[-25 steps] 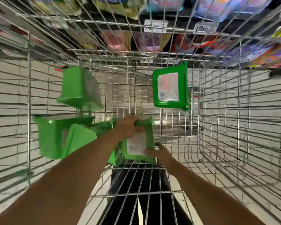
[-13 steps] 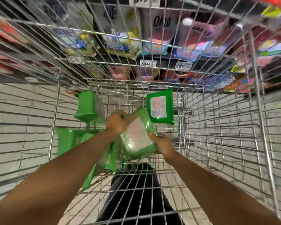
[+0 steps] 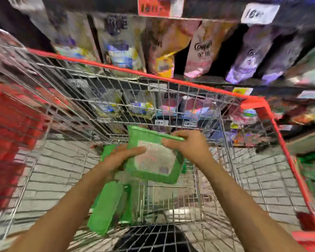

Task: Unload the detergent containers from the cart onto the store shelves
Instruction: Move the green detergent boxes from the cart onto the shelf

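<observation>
Low by the cart's left wall lie the spare green pouches [image 3: 107, 206], stacked loosely on the wire floor. Above them the left hand [image 3: 124, 157] lies against the left side of the green detergent pouch [image 3: 153, 160], fingers spread over its pale label. The blur hides whether it clasps the pouch or only props it, so I cannot tell. The pouch hangs inside the basket, above the floor and near the cart's far wall, touching no wire. The right hand [image 3: 187, 146] pinches its upper right edge, fingers curled over the seam.

To do this lift well, I judge the left hand should take the weight from underneath. The right hand then steers the pouch over the red rim [image 3: 171, 80] at the far edge without snagging the wire. From there it goes to a gap among the bags on the store shelves [image 3: 198, 51].

The label faces the person. The sealed top edge points up and away towards the far wall, dipping slightly to the right. The long axis seems to run from the near bottom edge to that seam, though foreshortening makes this uncertain.
</observation>
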Available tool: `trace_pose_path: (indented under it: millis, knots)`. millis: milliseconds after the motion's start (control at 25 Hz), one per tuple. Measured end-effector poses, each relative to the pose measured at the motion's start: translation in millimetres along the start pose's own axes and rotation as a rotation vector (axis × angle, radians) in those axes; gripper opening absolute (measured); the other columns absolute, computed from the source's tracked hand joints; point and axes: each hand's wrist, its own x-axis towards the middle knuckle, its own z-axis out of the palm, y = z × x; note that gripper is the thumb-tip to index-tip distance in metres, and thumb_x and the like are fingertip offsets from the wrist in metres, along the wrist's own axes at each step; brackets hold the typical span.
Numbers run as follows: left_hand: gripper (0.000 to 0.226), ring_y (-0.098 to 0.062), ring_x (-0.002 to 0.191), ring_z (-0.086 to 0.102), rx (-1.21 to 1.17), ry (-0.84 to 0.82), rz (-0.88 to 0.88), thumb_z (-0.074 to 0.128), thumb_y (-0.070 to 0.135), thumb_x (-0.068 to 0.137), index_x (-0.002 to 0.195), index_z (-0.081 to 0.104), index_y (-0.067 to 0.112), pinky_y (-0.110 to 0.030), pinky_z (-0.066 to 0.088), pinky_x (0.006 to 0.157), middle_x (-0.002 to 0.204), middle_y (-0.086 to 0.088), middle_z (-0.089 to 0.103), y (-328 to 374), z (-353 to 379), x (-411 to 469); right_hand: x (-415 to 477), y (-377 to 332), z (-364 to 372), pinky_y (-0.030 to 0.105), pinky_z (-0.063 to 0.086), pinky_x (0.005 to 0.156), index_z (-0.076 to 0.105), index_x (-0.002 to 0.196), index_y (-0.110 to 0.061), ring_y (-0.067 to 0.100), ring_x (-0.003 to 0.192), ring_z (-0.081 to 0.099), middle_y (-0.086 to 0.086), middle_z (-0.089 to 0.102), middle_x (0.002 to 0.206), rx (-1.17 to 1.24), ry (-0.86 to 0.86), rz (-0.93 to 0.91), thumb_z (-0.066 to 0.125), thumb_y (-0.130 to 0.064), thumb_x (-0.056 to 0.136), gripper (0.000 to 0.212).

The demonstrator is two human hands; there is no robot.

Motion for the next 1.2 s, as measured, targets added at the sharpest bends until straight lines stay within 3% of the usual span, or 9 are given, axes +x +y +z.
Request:
trace_pose_path:
  millis: [120,280,480,640,760,960,1040,1080,1200]
  knots:
    - [0.074,-0.033,0.096,0.071,-0.224,0.098,0.199,0.087,0.048,0.05,0.112,0.069,0.012,-0.037,0.058,0.071,0.106,-0.014,0.074,4.1,24.8,-39.6,-21.5,-26.0,-10.9,0.021,0.052,0.08,0.069,0.095,-0.026,0.006,0.084,0.064,-0.009,0.068,0.09,0.191,0.066,-0.133,0.086,-0.034,0.065,0.036]
    - [0.057,-0.028,0.087,0.074,-0.356,0.184,0.265,0.083,0.042,0.063,0.11,0.071,0.013,-0.031,0.058,0.062,0.099,-0.011,0.076,2.6,34.1,-71.2,-48.8,-23.1,-10.4,0.027,0.039,0.095,0.043,0.134,-0.032,0.009,0.119,0.046,-0.012,0.047,0.131,0.366,0.148,-0.14,0.082,-0.044,0.067,0.078]
    - [0.062,-0.026,0.082,0.075,-0.31,0.232,0.274,0.085,0.05,0.054,0.102,0.073,0.012,-0.032,0.056,0.066,0.092,-0.009,0.077,3.7,33.2,-91.8,-72.8,-1.7,4.2,0.04,0.056,0.084,0.059,0.125,-0.01,0.03,0.106,0.067,0.013,0.07,0.116,0.964,-0.32,0.138,0.079,-0.05,0.06,0.079]
    - [0.069,-0.02,0.087,0.073,-0.07,0.24,0.253,0.072,0.067,0.061,0.11,0.071,0.019,-0.036,0.054,0.081,0.099,-0.003,0.076,13.9,37.6,-101.3,-79.5,-5.0,8.8,0.036,0.059,0.069,0.061,0.118,-0.003,0.034,0.096,0.071,0.017,0.072,0.107,1.065,-0.131,0.091,0.081,-0.041,0.061,0.071]
    - [0.085,-0.015,0.116,0.054,0.237,0.436,0.362,0.056,0.078,0.068,0.137,0.047,0.031,-0.037,0.045,0.098,0.133,0.004,0.051,17.1,46.9,-112.8,-86.6,-12.4,8.8,0.033,0.059,0.064,0.06,0.111,-0.009,0.029,0.088,0.073,0.012,0.074,0.101,0.994,0.054,0.003,0.084,-0.03,0.062,0.058]
    - [0.129,0.0,0.141,0.01,0.421,0.14,0.422,0.06,0.086,0.042,0.15,0.003,0.048,-0.032,0.019,0.114,0.156,0.022,-0.001,21.3,79.0,-127.3,-100.7,-28.6,8.2,0.019,0.054,0.063,0.056,0.111,-0.015,0.01,0.083,0.072,0.002,0.071,0.1,0.916,0.099,-0.075,0.084,-0.037,0.061,0.061]
    - [0.135,-0.01,0.138,0.039,0.254,0.123,0.446,0.075,0.07,0.039,0.153,0.013,0.035,-0.036,0.04,0.109,0.156,0.007,0.032,27.8,80.7,-122.8,-107.3,-29.2,10.0,0.014,0.051,0.062,0.058,0.107,-0.019,0.004,0.082,0.069,0.001,0.067,0.102,0.886,0.027,-0.094,0.071,-0.044,0.078,0.041]
    - [0.122,-0.008,0.12,0.058,0.176,0.134,0.477,0.081,0.062,0.04,0.146,0.03,0.033,-0.03,0.052,0.095,0.136,0.008,0.056,30.0,77.8,-119.6,-109.9,-27.6,12.8,0.013,0.05,0.064,0.058,0.107,-0.021,0.003,0.086,0.068,0.0,0.067,0.105,0.848,0.004,-0.104,0.061,-0.047,0.081,0.037]
    - [0.085,-0.007,0.087,0.07,0.044,0.155,0.495,0.093,0.052,0.04,0.114,0.056,0.033,-0.025,0.059,0.072,0.097,0.009,0.073,33.5,64.6,-111.7,-115.8,-29.1,15.2,0.016,0.052,0.077,0.062,0.109,-0.027,0.005,0.1,0.066,-0.007,0.069,0.109,0.79,-0.041,-0.159,0.048,-0.051,0.083,0.038]
